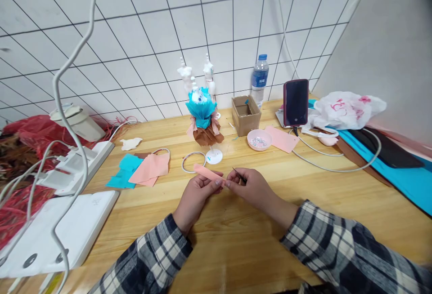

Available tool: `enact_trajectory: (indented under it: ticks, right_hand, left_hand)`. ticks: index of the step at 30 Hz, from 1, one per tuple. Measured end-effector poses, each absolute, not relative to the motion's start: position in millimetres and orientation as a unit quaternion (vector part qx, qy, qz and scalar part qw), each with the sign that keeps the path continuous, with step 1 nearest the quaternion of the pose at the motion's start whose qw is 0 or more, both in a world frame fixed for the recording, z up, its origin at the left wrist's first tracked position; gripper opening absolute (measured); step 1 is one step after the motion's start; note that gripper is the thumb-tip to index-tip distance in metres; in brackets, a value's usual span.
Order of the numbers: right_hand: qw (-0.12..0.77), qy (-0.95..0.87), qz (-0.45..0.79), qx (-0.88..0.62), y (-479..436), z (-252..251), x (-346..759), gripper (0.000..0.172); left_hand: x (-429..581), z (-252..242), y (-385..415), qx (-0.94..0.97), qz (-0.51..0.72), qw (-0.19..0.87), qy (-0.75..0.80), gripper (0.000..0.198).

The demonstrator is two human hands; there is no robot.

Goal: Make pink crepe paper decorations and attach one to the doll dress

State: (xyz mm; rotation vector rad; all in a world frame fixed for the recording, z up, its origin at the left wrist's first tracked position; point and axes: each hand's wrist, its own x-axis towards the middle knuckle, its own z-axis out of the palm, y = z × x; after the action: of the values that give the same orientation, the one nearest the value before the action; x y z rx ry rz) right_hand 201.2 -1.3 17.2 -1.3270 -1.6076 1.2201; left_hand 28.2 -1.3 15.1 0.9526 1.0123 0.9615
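Note:
My left hand [195, 197] is closed on a folded strip of pink crepe paper [206, 173], held just above the table in front of me. The thumb and fingers of my right hand [258, 189] pinch the strip's right end. Tucked in that same hand is a small, thin dark tool [240, 175]; its kind is mostly hidden by the fingers. Behind the hands, a small mannequin figure on a white stand wears a blue crepe paper top [202, 110] and a brown skirt [207, 134]. A bracelet-like ring [184, 168] lies close to the stand.
Blue sheets [124, 171] and pink sheets [151, 168] lie left. At the back are a cardboard box [248, 123], a pink bowl [254, 143], a bottle [259, 78] and a phone [296, 103]. A white cable [56, 96] hangs at left above a power strip [96, 161].

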Motion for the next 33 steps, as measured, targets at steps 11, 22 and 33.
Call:
enact_trajectory:
  ticks: [11, 22, 33]
  right_hand:
    - [0.394, -0.584, 0.497, -0.507, -4.5, 12.2, 200.1, 0.023]
    - [0.296, -0.703, 0.434, -0.48, -24.7, 9.7, 190.5, 0.031]
    - [0.278, -0.714, 0.435, -0.473, -24.0, 7.2, 189.8, 0.026]
  left_hand:
    - [26.7, 12.5, 0.5, 0.409, 0.445, 0.664, 0.44, 0.018]
    - [21.3, 13.5, 4.1, 0.284, 0.492, 0.709, 0.418, 0.018]
    - [23.5, 16.2, 2.7, 0.307, 0.469, 0.713, 0.421, 0.021]
